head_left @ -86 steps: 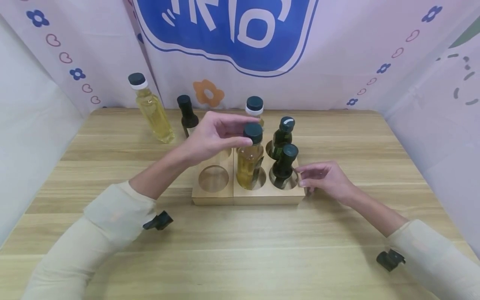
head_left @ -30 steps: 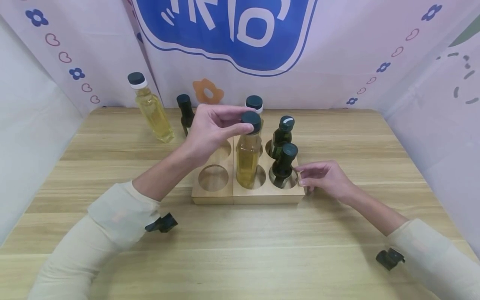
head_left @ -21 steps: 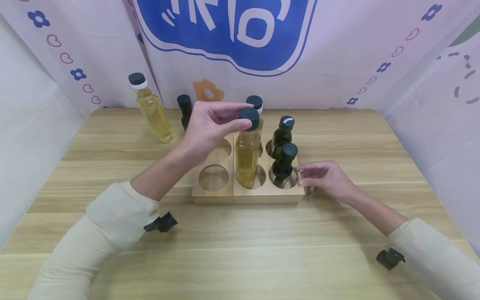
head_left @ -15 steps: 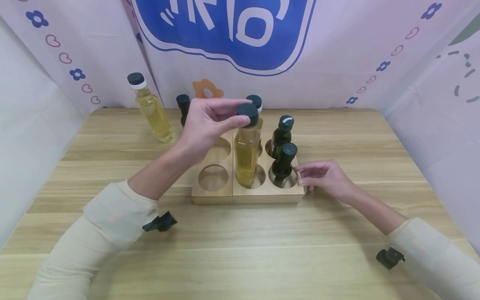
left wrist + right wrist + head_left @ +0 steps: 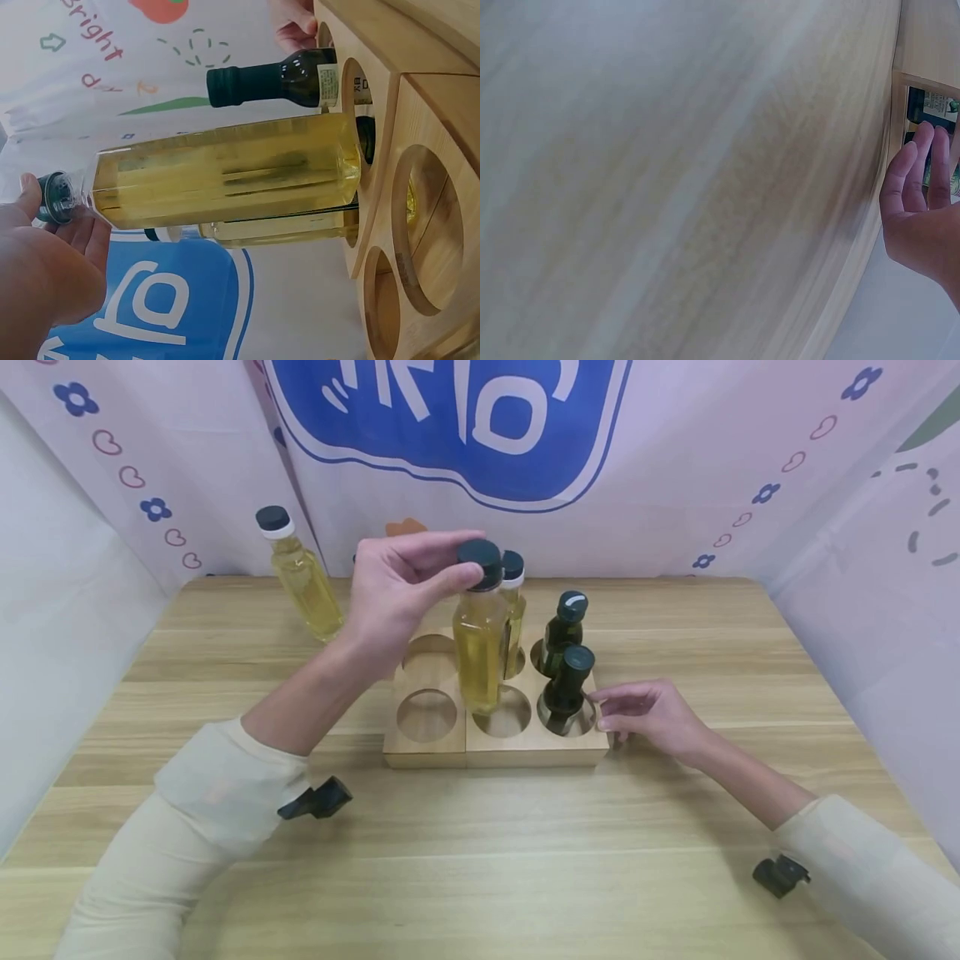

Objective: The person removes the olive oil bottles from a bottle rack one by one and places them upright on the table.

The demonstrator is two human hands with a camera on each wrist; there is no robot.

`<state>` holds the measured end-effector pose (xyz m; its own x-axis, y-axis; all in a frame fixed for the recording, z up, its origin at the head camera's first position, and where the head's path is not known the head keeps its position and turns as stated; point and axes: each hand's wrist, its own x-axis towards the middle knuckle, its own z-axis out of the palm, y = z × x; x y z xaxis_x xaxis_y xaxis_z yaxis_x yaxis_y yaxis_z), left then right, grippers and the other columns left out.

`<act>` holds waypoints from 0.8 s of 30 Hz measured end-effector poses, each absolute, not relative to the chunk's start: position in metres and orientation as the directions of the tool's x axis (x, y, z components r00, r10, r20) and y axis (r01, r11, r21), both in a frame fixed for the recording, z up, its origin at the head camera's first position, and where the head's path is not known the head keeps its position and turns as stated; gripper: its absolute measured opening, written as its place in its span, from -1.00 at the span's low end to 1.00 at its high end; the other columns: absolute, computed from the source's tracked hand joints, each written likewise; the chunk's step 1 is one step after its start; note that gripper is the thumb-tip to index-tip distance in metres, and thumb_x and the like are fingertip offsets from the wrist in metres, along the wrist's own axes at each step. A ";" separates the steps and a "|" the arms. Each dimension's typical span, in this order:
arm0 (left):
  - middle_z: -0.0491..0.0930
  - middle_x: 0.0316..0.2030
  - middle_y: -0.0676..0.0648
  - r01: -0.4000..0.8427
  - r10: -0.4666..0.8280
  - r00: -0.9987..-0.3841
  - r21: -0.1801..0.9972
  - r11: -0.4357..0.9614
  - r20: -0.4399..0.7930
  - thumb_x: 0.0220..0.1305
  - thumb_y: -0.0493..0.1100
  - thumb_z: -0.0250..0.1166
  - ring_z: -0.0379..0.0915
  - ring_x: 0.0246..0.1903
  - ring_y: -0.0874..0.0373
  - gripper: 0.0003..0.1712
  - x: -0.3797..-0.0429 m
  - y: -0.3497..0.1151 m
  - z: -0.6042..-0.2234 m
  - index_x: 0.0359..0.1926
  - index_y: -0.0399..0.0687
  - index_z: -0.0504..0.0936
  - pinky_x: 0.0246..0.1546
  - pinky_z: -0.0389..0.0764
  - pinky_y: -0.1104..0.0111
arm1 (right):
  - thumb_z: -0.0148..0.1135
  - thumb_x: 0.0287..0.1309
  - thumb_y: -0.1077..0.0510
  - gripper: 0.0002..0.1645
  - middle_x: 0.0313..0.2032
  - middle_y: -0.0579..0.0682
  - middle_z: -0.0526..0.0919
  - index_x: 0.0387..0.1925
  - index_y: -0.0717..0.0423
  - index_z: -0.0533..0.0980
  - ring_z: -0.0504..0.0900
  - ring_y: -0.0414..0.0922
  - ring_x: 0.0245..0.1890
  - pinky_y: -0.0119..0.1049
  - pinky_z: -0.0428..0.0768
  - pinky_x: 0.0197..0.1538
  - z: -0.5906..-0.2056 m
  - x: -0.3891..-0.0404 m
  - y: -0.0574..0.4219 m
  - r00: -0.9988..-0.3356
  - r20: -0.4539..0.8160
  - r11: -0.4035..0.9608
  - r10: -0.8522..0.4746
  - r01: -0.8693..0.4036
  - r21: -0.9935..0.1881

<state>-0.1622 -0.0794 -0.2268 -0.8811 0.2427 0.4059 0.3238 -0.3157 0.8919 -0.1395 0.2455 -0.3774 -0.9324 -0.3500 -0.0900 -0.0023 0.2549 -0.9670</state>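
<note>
My left hand (image 5: 386,593) pinches the dark cap of a clear bottle of yellow oil (image 5: 480,652) between thumb and fingers. The bottle's base is right at the front middle hole of a wooden rack (image 5: 536,760). In the left wrist view the oil bottle (image 5: 225,180) stretches from the hand toward the rack's holes (image 5: 431,232). My right hand (image 5: 656,718) touches the rack's right end, its fingers loosely extended. Beside it a dark green bottle (image 5: 567,689) sits in the front right hole. The right wrist view shows the right hand (image 5: 930,187) by the rack's open end.
Another dark bottle (image 5: 564,627) fills the back right hole, and a yellow oil bottle (image 5: 512,618) the back middle one. Both left holes hold nothing. A capped yellow oil bottle (image 5: 307,593) stands on the table (image 5: 525,860) at the back left. A printed cloth (image 5: 637,543) hangs behind.
My left hand has raised the oil bottle up from the front middle hole and shifted it left and back. The right hand has stayed at the rack's end.
</note>
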 end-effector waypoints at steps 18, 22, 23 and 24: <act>0.70 -0.27 -0.20 0.347 0.157 -0.899 0.884 -0.313 0.408 0.08 -0.42 0.37 0.67 -0.26 0.05 -0.74 -0.167 -0.094 -0.221 -0.15 -0.34 0.67 -0.09 0.63 0.32 | 0.45 -0.08 0.30 -0.51 -0.28 0.17 0.69 -0.03 0.30 0.56 0.66 0.01 -0.47 -0.21 0.67 -0.45 -0.377 -0.139 0.245 -0.931 -0.090 0.239 -0.352 0.004 -0.971; 0.70 -0.26 -0.21 0.350 0.131 -0.903 0.878 -0.325 0.408 0.06 -0.41 0.39 0.67 -0.26 0.05 -0.71 -0.170 -0.097 -0.219 -0.13 -0.36 0.66 -0.08 0.63 0.32 | 0.45 -0.07 0.29 -0.51 -0.27 0.18 0.69 -0.02 0.28 0.56 0.66 0.01 -0.46 -0.21 0.67 -0.45 -0.377 -0.139 0.245 -0.931 -0.093 0.240 -0.353 0.006 -0.971; 0.70 -0.26 -0.21 0.350 0.125 -0.905 0.878 -0.325 0.407 0.05 -0.41 0.40 0.67 -0.26 0.05 -0.71 -0.171 -0.098 -0.219 -0.13 -0.37 0.66 -0.08 0.63 0.32 | 0.45 -0.07 0.30 -0.51 -0.27 0.18 0.69 -0.02 0.29 0.56 0.66 0.01 -0.46 -0.21 0.67 -0.45 -0.378 -0.139 0.245 -0.931 -0.092 0.239 -0.354 0.006 -0.971; 0.70 -0.26 -0.21 0.351 0.119 -0.906 0.879 -0.323 0.406 0.05 -0.41 0.40 0.67 -0.26 0.05 -0.70 -0.172 -0.098 -0.218 -0.13 -0.37 0.66 -0.09 0.63 0.33 | 0.44 -0.07 0.30 -0.51 -0.27 0.19 0.69 -0.02 0.29 0.56 0.66 0.01 -0.45 -0.21 0.67 -0.45 -0.378 -0.139 0.245 -0.930 -0.091 0.237 -0.356 0.005 -0.972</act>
